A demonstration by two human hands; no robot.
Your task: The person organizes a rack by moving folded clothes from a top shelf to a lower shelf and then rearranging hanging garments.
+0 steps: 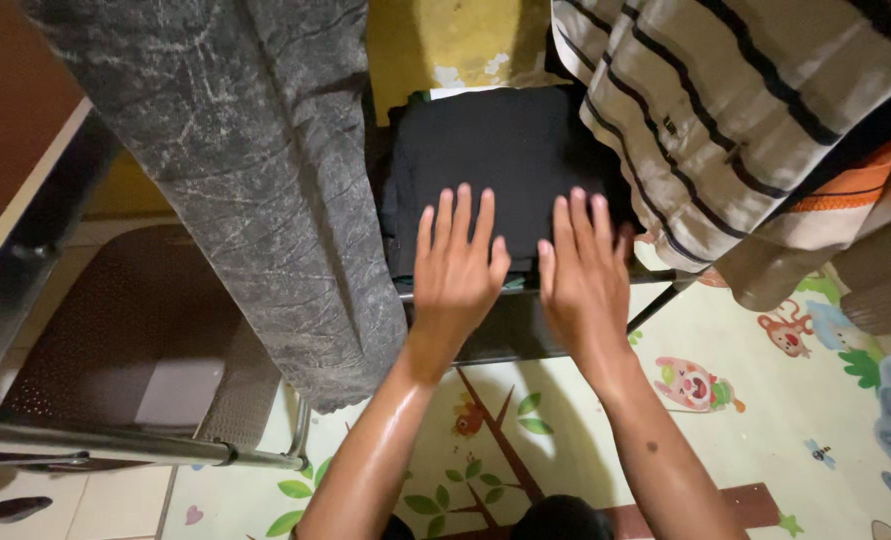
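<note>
Both my hands lie flat, palms down, on a folded black garment (496, 140) that tops a small stack of folded clothes on a low shelf. My left hand (454, 265) presses the near left part of the fabric, fingers spread and straight. My right hand (584, 270) rests beside it on the near right part, fingers also extended. Neither hand grips anything. A green edge of another folded piece peeks out under the black one.
A grey mottled cloth (256, 180) hangs at the left. A cream cloth with dark stripes (726, 110) hangs at the right over orange fabric. A dark perforated metal chair (136, 340) stands at the left. A play mat with animal pictures (766, 400) covers the floor.
</note>
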